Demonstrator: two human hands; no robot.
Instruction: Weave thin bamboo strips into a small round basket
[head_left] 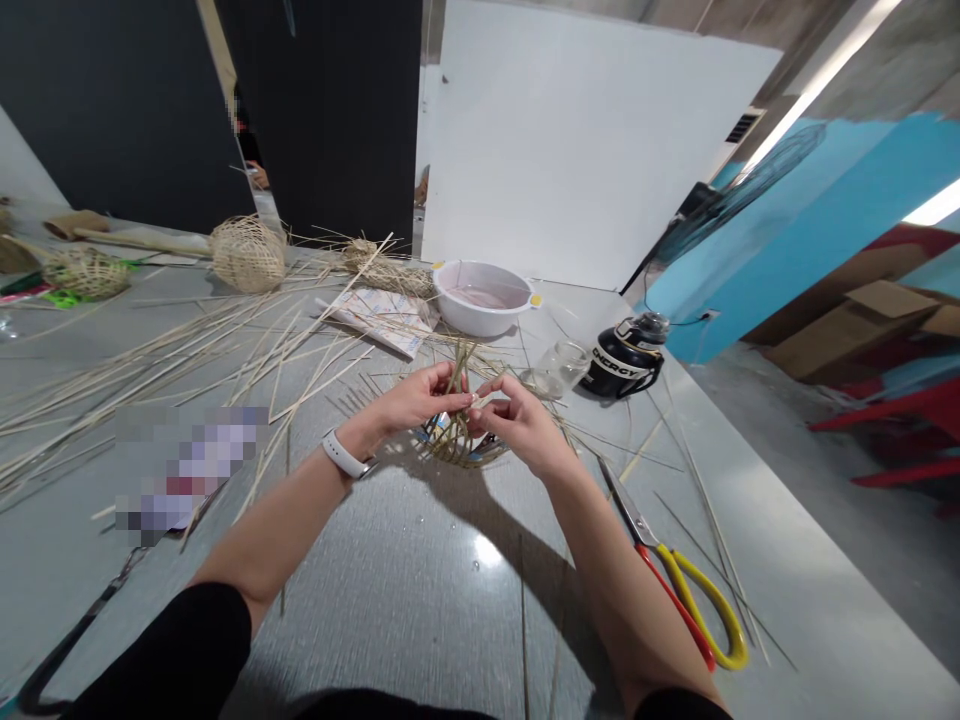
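Gray table (390, 610) has thin, dry strips (142, 385) spread out, maybe so each is easy to grab. Left hand (420, 395) and right hand (521, 425) are half closed, pinching the stiff ends sticking up from a small woven basket (450, 445) sitting under them. Red and yellow scissors (675, 590) lie close by.

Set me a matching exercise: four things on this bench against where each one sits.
Things:
1. White plastic basin with yellow handles
2. Steel scissors with red and yellow handles
3. Round open-weave bamboo basket
4. Small woven bamboo piece

Places:
A. Beside the right forearm
B. Between the left hand and right hand
C. Beside a printed paper sheet
D. Behind pale loose bamboo strips

Pairs: 1-C, 2-A, 3-D, 4-B
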